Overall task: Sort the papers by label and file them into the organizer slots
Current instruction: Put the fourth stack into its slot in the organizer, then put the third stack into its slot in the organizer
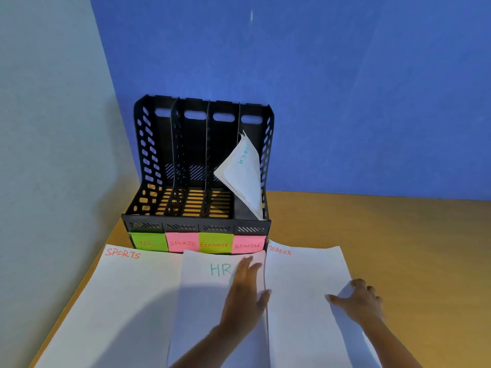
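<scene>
Left hand (245, 285) flat, fingers straight, on HR paper (202, 288). Right hand (358, 301) pinches FINANCE paper (297, 288) at its edge. Organizer (148, 155): rightmost slot holds leaning sheets (244, 176).

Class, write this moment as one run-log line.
ADMIN papers: filed | left hand: flat on HR pile | right hand: grips FINANCE pile edge | SPORTS pile: untouched

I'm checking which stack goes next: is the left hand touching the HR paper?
Touching. The head view shows the left hand lying flat on the HR paper, fingers straight, with no gap beneath them.
</scene>
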The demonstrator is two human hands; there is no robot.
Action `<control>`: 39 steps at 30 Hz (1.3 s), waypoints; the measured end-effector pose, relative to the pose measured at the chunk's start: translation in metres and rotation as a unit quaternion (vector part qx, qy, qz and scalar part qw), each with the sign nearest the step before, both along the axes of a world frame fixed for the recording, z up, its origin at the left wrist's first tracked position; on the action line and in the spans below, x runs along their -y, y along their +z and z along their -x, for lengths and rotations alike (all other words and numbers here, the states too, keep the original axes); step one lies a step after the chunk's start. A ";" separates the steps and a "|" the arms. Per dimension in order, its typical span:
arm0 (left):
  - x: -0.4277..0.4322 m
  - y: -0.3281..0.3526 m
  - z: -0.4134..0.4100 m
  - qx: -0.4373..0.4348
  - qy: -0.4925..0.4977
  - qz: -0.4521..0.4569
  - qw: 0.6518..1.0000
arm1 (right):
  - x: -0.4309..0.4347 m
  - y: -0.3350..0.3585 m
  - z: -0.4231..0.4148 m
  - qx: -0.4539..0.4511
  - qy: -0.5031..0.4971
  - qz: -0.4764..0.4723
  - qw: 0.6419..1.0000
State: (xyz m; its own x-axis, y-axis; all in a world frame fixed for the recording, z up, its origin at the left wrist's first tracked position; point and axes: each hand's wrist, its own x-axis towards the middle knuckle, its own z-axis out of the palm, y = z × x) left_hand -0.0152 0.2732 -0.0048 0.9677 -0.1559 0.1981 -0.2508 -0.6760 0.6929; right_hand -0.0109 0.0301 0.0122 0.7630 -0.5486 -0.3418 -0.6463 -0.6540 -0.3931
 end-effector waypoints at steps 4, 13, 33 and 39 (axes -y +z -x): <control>0.009 -0.009 0.003 -0.141 -0.035 -0.051 0.988 | 0.000 0.003 0.001 -0.012 -0.009 0.007 1.000; 0.029 -0.008 0.006 -0.194 -0.048 -0.032 0.979 | 0.005 0.003 0.002 -0.030 -0.020 -0.015 0.999; 0.047 0.019 0.001 -0.219 0.043 0.242 0.944 | 0.020 0.009 -0.005 0.206 -0.056 -0.249 0.945; 0.041 0.045 -0.021 -0.152 0.079 0.380 0.909 | 0.020 0.064 -0.006 0.287 0.022 -0.405 0.868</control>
State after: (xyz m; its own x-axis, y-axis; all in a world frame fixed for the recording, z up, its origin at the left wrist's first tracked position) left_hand 0.0056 0.2324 0.0398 0.9943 0.0599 -0.0887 0.0880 0.0149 0.9960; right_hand -0.0045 0.0105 0.0757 0.9491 -0.2725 -0.1577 -0.1728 -0.0320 -0.9844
